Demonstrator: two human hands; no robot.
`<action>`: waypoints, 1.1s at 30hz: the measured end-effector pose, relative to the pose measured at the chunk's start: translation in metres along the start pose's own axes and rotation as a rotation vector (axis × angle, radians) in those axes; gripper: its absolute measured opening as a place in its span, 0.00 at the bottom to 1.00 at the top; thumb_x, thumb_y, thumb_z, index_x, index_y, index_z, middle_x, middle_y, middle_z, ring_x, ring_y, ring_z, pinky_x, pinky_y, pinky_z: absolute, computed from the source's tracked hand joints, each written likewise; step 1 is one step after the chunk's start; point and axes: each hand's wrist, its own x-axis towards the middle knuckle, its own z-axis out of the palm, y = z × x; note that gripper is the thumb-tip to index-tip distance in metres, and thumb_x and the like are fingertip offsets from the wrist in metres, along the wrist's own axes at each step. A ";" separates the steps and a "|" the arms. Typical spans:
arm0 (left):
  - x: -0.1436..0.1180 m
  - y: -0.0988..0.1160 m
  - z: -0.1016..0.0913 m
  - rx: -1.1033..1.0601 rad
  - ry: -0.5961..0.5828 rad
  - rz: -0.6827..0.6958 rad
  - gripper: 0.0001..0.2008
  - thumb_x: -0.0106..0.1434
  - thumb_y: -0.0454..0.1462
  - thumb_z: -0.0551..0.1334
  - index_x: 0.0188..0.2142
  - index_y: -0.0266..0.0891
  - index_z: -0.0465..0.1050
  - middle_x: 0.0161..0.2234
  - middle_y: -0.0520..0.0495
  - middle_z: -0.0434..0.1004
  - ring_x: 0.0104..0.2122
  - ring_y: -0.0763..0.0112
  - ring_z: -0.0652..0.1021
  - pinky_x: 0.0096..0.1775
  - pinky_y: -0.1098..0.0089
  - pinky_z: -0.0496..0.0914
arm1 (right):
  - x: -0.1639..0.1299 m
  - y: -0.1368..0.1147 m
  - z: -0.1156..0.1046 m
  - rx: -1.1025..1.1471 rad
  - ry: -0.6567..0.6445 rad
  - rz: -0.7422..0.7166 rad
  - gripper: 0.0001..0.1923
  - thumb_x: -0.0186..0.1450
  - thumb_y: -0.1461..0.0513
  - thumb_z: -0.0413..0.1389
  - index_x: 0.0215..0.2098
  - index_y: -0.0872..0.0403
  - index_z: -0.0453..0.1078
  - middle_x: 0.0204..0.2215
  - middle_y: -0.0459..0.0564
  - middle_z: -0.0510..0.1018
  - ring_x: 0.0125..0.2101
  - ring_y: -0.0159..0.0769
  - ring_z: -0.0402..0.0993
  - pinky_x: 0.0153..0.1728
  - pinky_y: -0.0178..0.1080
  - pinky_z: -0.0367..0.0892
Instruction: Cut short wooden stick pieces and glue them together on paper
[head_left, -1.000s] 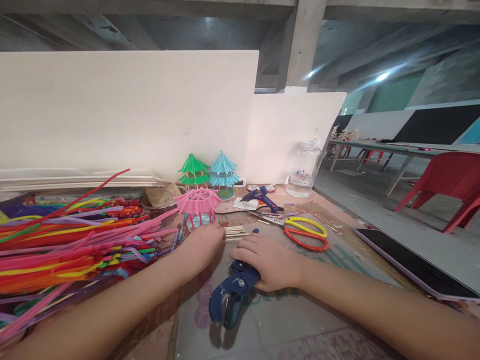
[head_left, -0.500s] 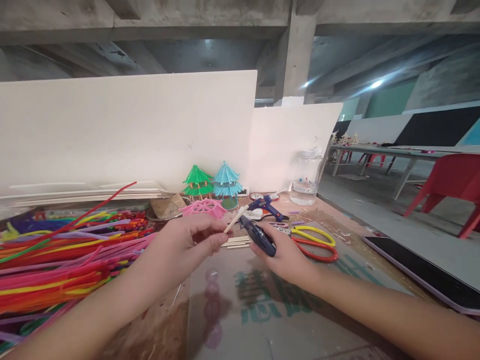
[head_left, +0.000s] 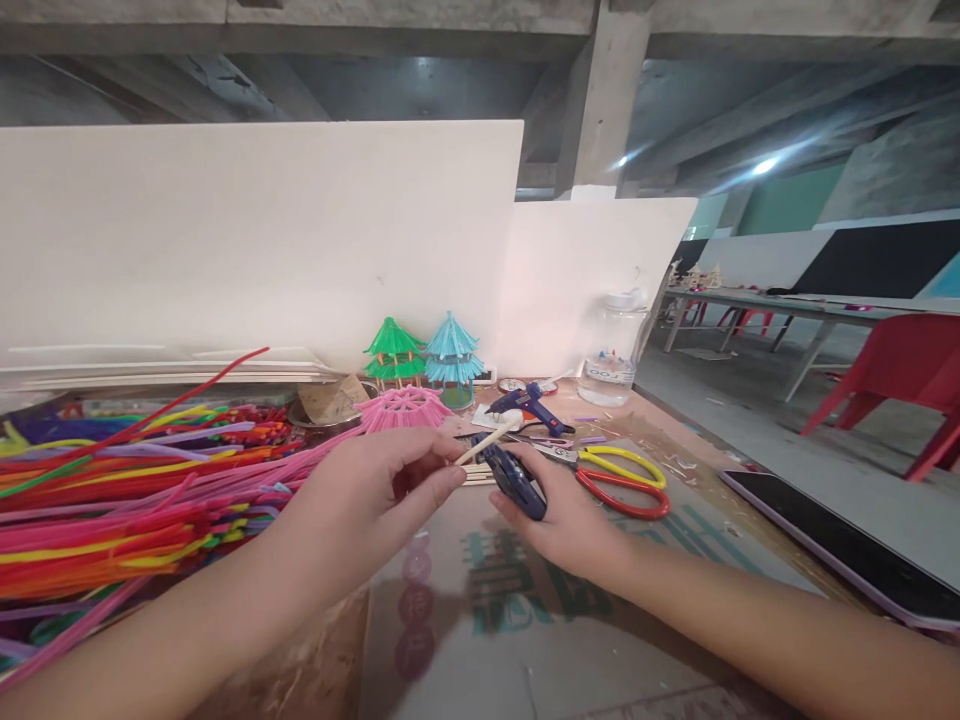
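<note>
Pinching, left grip (head_left: 405, 478): pale stick (head_left: 489, 440).
Right grip (head_left: 566, 512): wrapped around dark-blue hand tool (head_left: 517, 482).
Stick risk: may twist if pinched too loosely.

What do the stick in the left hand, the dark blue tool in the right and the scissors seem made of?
Stick: probably wood or bamboo, unpainted, given its pale, matte look.
Dark blue tool: grips likely plastic or rubber, judging by the even colour and soft sheen.
Scissors: likely metal at the grey pivot; smooth yellow and red loops, perhaps plastic-coated.
</note>
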 end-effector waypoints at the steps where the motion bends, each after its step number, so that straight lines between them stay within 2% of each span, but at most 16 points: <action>1: 0.000 0.000 0.000 0.004 0.006 0.002 0.14 0.64 0.43 0.55 0.36 0.42 0.79 0.26 0.53 0.77 0.25 0.72 0.71 0.25 0.74 0.62 | 0.000 0.000 0.000 0.004 -0.005 -0.005 0.19 0.63 0.61 0.55 0.52 0.52 0.64 0.45 0.54 0.78 0.43 0.44 0.76 0.45 0.47 0.72; 10: 0.005 0.000 -0.002 -0.036 -0.025 -0.045 0.15 0.60 0.42 0.55 0.33 0.41 0.79 0.26 0.51 0.78 0.26 0.70 0.73 0.28 0.73 0.64 | -0.002 0.002 0.002 -0.028 0.003 -0.039 0.20 0.61 0.63 0.56 0.52 0.52 0.64 0.45 0.55 0.78 0.45 0.44 0.76 0.46 0.47 0.71; 15: 0.004 -0.002 -0.003 -0.137 -0.078 -0.082 0.15 0.60 0.42 0.55 0.38 0.42 0.79 0.26 0.52 0.77 0.25 0.71 0.72 0.27 0.73 0.66 | -0.001 0.001 0.002 -0.015 0.027 -0.024 0.17 0.63 0.60 0.55 0.51 0.52 0.65 0.44 0.55 0.79 0.42 0.44 0.77 0.44 0.45 0.72; 18: 0.003 -0.004 -0.002 -0.152 -0.076 -0.081 0.15 0.60 0.42 0.55 0.37 0.42 0.79 0.24 0.52 0.76 0.23 0.72 0.73 0.27 0.74 0.67 | -0.001 0.001 0.003 -0.020 0.022 -0.033 0.17 0.63 0.60 0.55 0.51 0.53 0.65 0.44 0.55 0.79 0.42 0.44 0.77 0.44 0.45 0.73; 25: 0.002 -0.002 -0.003 -0.051 -0.103 -0.083 0.16 0.63 0.43 0.51 0.35 0.41 0.77 0.26 0.51 0.78 0.25 0.71 0.75 0.27 0.74 0.67 | -0.001 0.000 0.002 -0.012 0.033 -0.021 0.17 0.64 0.60 0.54 0.51 0.52 0.64 0.44 0.54 0.79 0.44 0.43 0.77 0.45 0.46 0.73; 33: 0.001 0.002 -0.002 0.106 -0.098 0.007 0.16 0.64 0.42 0.48 0.27 0.41 0.69 0.20 0.54 0.70 0.21 0.72 0.70 0.23 0.74 0.59 | 0.000 0.001 0.002 -0.060 0.034 0.035 0.19 0.63 0.60 0.55 0.52 0.52 0.64 0.47 0.55 0.78 0.46 0.45 0.76 0.47 0.49 0.71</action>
